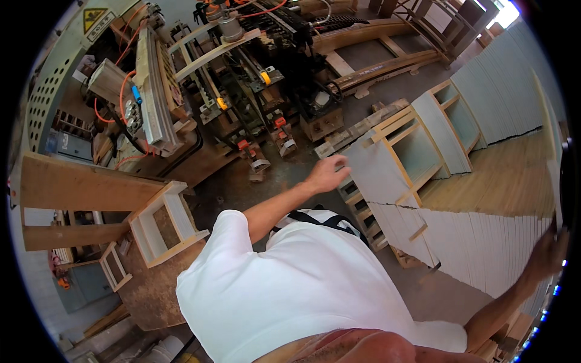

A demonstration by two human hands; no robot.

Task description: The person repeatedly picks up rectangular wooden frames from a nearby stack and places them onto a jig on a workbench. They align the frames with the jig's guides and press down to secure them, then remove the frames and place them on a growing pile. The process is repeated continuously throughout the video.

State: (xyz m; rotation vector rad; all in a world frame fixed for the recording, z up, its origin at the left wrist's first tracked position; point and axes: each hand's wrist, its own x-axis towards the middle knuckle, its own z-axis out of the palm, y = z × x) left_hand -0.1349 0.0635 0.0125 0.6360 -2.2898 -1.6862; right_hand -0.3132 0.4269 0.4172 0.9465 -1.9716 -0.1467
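My left hand (327, 173) is off to the front, fingers loosely bent and apart, with nothing in it. It hovers beside the near corner of a large stack of thin, pale grey-edged panels (460, 242). At the far right, my right hand (546, 253) is at the lower end of a thin panel (549, 151) that stands tilted up at the picture's rim. Its fingers appear closed on the panel's edge, though shadow and blur hide part of them. Wood-grain faces (493, 175) show between the stacks. Wooden frames with pale backs (414, 151) lie against the panels.
To my left, a small wooden frame (163, 227) rests on a brown worktable (151, 293). Ahead stands a clamping machine (242, 103) with metal bars and orange hoses. Long timber beams (381, 66) lie beyond it. A wooden pallet (363, 212) sits under the stack.
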